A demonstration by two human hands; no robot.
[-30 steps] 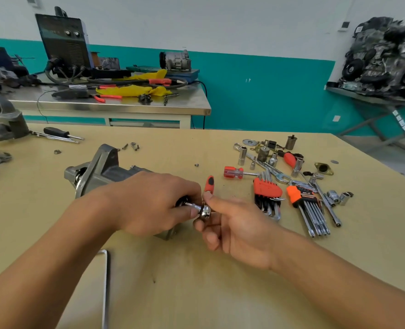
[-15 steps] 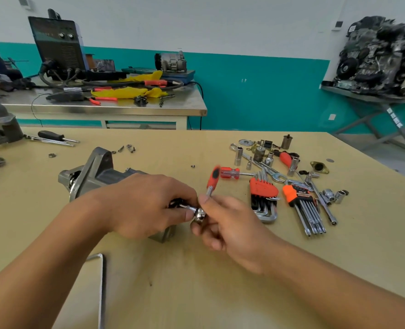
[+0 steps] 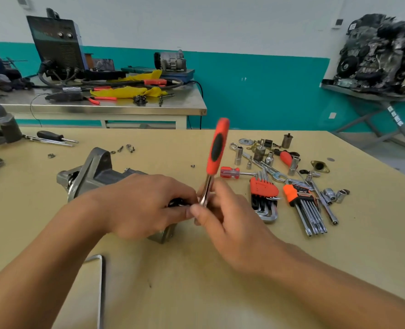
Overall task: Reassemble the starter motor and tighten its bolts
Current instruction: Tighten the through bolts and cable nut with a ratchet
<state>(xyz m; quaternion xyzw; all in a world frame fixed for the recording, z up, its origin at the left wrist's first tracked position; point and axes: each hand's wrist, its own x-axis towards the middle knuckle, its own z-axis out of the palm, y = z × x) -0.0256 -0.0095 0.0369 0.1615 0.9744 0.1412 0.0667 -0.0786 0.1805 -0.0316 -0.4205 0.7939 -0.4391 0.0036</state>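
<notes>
Two hands work on one grey starter motor (image 3: 94,176) lying on a tan table (image 3: 196,281).
Its cast-metal nose and mounting flange point left; the rear is hidden under the left hand (image 3: 147,205), whose fingers curl round it. The right hand (image 3: 230,224) pinches the shiny shank of one ratchet (image 3: 217,148), its red-and-black handle nearly upright. To the right lie two sets of hex keys (image 3: 263,188), one red screwdriver (image 3: 230,172) and several loose sockets (image 3: 238,154). Behind stands a steel bench (image 3: 125,108) against a white and teal wall (image 3: 268,91).
</notes>
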